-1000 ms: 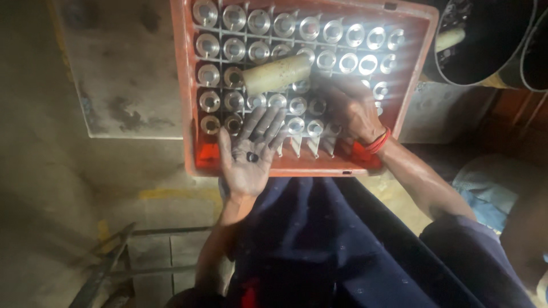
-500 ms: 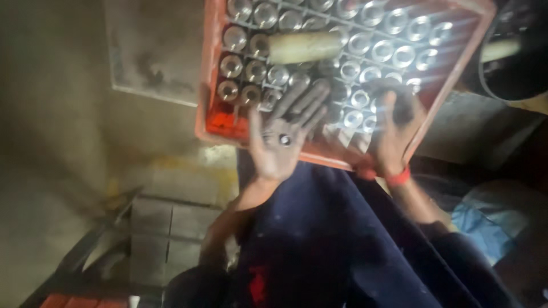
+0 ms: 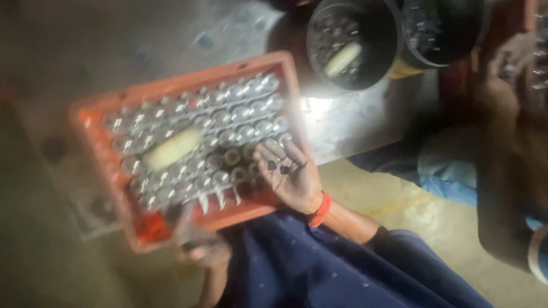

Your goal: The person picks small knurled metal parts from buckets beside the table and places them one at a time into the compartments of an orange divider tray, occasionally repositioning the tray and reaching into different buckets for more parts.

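Crate [image 3: 103, 114] swung leftward; right hand [image 3: 288, 174] open, palm up, small dark bits resting; left hand [image 3: 197, 245] grips crate edge.

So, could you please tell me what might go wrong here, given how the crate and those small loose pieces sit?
1. The right hand lies palm up over the orange crate with small dark pieces loose on it; they could roll off among the shiny metal cylinders.
2. The left hand grips the crate only at its near edge, and the crate looks tilted, so it might slip.
3. The pale cylinder rests loose on top and may roll.
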A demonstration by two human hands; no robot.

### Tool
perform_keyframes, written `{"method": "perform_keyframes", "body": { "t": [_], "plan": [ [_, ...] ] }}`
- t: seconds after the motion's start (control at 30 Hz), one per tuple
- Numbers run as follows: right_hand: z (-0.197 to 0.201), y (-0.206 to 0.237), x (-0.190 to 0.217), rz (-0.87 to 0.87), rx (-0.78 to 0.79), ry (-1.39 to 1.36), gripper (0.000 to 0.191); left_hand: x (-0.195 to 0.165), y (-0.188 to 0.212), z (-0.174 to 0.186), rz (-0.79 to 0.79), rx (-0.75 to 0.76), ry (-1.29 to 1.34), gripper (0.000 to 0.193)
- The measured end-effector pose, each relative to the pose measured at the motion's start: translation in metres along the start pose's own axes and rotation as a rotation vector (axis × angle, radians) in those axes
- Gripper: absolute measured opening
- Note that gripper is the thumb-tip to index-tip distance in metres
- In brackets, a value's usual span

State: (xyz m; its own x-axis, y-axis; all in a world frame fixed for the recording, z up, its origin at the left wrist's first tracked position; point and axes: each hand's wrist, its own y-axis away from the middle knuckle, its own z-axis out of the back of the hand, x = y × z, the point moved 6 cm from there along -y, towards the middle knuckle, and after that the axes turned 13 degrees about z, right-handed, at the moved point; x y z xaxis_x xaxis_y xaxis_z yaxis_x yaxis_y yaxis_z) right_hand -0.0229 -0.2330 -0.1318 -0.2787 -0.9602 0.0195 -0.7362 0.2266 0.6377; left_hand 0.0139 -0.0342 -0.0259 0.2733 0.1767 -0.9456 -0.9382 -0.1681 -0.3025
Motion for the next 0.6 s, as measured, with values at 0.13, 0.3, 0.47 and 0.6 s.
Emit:
{"method": "perform_keyframes", "body": {
  "t": [0.13, 0.3, 0.47, 0.6],
  "plan": [
    [-0.045, -0.01, 0.096, 0.25, 0.261, -0.32, 0.031, 0.003, -0.003, 0.014, -0.043, 0.014, 0.013, 0.074],
    [-0.088, -0.017, 0.233, 0.721, 0.408, -0.31, 0.036, 0.008, -0.003, 0.012, -0.075, 0.03, 0.007, 0.069],
    [-0.116, -0.033, 0.307, 0.776, 0.57, -0.446, 0.061, 0.009, -0.012, -0.012, -0.085, 0.06, -0.008, 0.064],
    [-0.12, -0.039, 0.34, 0.824, 0.344, -0.569, 0.102, 0.018, 0.002, -0.002, -0.055, 0.097, -0.032, 0.061]
  ]
}}
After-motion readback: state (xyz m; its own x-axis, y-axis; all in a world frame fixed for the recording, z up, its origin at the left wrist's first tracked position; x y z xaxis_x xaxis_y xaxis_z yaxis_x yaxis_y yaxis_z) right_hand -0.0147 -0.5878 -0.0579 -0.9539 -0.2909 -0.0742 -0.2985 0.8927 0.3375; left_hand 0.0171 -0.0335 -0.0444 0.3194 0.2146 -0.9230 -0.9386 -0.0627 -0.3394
